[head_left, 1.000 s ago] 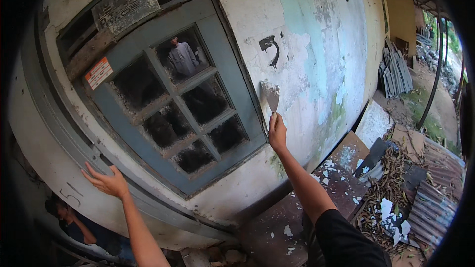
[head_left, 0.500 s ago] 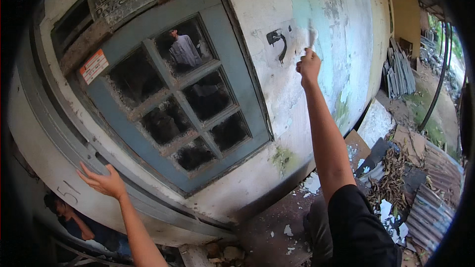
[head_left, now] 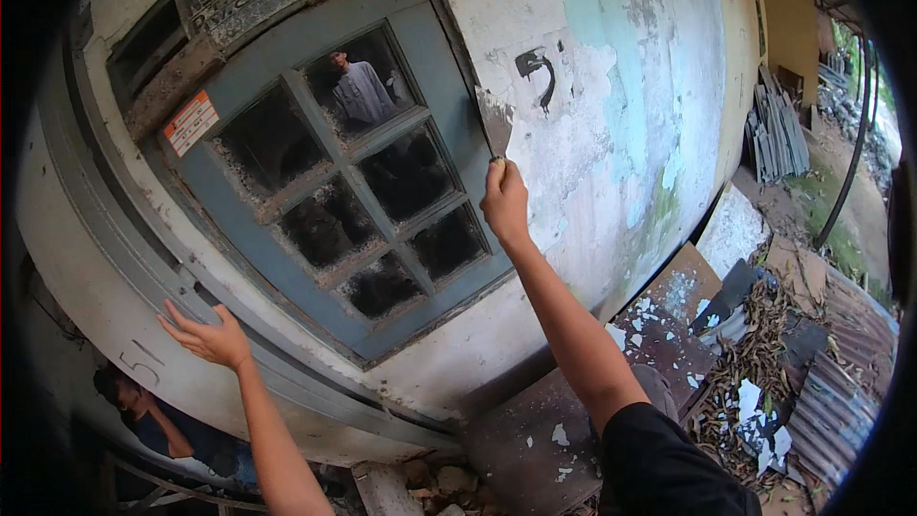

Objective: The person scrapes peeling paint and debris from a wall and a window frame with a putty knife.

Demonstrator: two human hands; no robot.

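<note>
Gripping a scraper [head_left: 495, 122], right hand [head_left: 504, 201]; left hand [head_left: 205, 334] flat on wall [head_left: 95, 325].

Bare ground [head_left: 659, 320] beside the wall carries rusty metal sheets [head_left: 535, 440], dry leaves [head_left: 745, 373], white paint flakes [head_left: 764, 420] and stacked grey sheets [head_left: 774, 134].

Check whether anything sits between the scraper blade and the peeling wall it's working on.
Nothing visible does. The right hand holds the scraper with its blade up against the wall beside the window frame, apparently touching the plaster. The left hand rests flat on the wall left of the window, well clear.
</note>
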